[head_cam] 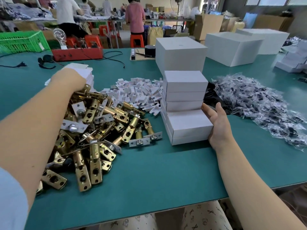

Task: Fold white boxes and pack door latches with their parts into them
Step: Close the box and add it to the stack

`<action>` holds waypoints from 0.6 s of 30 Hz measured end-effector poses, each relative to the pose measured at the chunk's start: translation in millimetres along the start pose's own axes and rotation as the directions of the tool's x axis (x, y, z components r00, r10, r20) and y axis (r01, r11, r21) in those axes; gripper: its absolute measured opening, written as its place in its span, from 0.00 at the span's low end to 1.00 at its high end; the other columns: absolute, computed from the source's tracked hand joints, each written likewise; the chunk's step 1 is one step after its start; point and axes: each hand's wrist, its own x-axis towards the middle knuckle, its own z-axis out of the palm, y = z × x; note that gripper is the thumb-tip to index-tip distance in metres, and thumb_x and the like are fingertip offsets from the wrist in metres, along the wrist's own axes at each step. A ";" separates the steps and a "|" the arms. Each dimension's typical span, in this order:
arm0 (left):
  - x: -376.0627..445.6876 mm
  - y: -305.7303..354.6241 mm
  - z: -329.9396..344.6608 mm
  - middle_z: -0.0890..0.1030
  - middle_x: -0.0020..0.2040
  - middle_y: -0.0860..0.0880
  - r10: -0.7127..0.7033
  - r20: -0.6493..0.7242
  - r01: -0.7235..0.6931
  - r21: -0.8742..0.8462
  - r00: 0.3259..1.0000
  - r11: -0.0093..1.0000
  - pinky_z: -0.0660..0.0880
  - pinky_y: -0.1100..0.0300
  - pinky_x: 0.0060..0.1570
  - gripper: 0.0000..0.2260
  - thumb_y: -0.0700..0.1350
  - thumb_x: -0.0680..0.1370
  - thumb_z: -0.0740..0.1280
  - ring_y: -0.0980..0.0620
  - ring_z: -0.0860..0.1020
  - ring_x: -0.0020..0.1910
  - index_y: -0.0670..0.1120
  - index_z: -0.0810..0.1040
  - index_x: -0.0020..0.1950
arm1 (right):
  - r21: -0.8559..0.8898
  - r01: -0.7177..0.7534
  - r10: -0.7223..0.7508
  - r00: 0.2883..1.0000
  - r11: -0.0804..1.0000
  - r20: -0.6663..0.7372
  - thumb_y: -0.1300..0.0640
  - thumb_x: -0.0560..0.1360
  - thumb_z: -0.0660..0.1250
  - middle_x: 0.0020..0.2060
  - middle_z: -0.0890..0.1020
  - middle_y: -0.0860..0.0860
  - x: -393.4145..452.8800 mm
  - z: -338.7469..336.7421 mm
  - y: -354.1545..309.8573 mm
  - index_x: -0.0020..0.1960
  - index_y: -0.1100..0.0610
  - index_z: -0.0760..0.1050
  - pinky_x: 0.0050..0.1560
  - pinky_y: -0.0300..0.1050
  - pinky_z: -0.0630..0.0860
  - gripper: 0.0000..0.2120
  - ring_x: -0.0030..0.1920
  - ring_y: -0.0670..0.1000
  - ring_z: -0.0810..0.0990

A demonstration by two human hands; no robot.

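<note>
White closed boxes [185,103] already stand stacked in the middle of your worktop [149,180], so several packs look finished. Plenty is left: a big heap of brass door latches [93,130] lies to their left, a pile of small white card pieces [139,93] sits behind it, and bagged parts [252,103] are spread on the right. Your right hand [216,125] is open, fingers straight, pressed flat against the right side of the stack. Your left hand [69,80] reaches over the latches toward the flat box blanks [83,70]; I cannot tell its grip.
</note>
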 end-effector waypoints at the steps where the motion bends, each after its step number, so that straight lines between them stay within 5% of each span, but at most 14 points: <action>1: 3.9 -0.2 0.1 0.72 0.69 0.35 0.000 0.032 0.000 -0.014 0.999 1.000 0.69 0.43 0.61 0.19 0.46 0.82 0.57 0.34 0.72 0.64 0.41 0.69 0.71 | -0.003 0.000 0.000 1.000 1.000 0.000 0.36 0.80 0.47 0.60 0.81 0.47 0.0 -0.3 0.1 0.68 0.50 0.72 0.58 0.50 0.73 0.28 0.60 0.50 0.79; 4: 15.0 -0.6 1.3 0.73 0.68 0.37 -0.027 0.024 0.027 0.001 0.999 1.000 0.71 0.43 0.59 0.20 0.49 0.81 0.60 0.34 0.73 0.64 0.42 0.70 0.71 | -0.009 -0.003 0.003 1.000 1.000 -0.006 0.36 0.80 0.48 0.59 0.82 0.46 -0.7 -0.7 -0.4 0.67 0.49 0.73 0.54 0.49 0.74 0.27 0.58 0.49 0.81; 7: 15.6 3.3 2.0 0.78 0.57 0.35 -0.033 -0.038 0.035 0.037 0.999 0.999 0.72 0.48 0.45 0.13 0.40 0.77 0.68 0.35 0.76 0.55 0.35 0.75 0.59 | 0.001 -0.002 0.002 1.000 1.000 -0.018 0.36 0.80 0.48 0.59 0.82 0.46 -0.5 -0.5 -0.6 0.66 0.49 0.73 0.54 0.49 0.74 0.26 0.59 0.49 0.80; 10: 13.8 11.2 0.5 0.78 0.52 0.34 0.027 -0.067 -0.023 0.063 0.997 0.998 0.71 0.48 0.42 0.03 0.33 0.76 0.65 0.36 0.76 0.48 0.35 0.73 0.47 | 0.008 0.007 -0.006 0.999 1.000 -0.032 0.37 0.80 0.48 0.58 0.82 0.47 -0.2 0.2 -0.3 0.65 0.49 0.75 0.53 0.48 0.74 0.26 0.58 0.49 0.81; 18: -0.5 22.7 2.1 0.80 0.49 0.34 0.145 -0.205 -0.097 0.226 0.968 0.969 0.70 0.50 0.42 0.06 0.31 0.78 0.63 0.34 0.78 0.51 0.33 0.79 0.52 | -0.022 0.067 -0.069 0.989 0.998 -0.134 0.38 0.80 0.49 0.59 0.81 0.47 -4.6 2.3 0.9 0.66 0.51 0.74 0.55 0.46 0.73 0.26 0.59 0.47 0.79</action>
